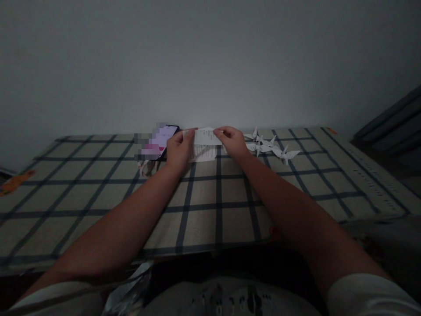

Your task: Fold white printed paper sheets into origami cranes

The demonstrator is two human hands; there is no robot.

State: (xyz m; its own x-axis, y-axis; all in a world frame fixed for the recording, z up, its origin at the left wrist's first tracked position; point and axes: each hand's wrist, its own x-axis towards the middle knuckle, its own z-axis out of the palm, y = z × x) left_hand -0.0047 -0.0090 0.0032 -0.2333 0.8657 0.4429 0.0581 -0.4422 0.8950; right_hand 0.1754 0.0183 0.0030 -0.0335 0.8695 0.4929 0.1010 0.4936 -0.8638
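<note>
Over a dim checked cloth (204, 193), left hand (178, 149) and right hand (233, 141) pinching printed paper (204, 145), print unreadable, phone (164, 138) screen blurred, apparently paper cranes (271, 147) beside.

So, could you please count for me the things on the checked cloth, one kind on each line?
Paper sheet, pinched between left hand and right hand: 1
Paper cranes: 4, as far as the dim view shows
Phone: 1
Total: 6
</note>
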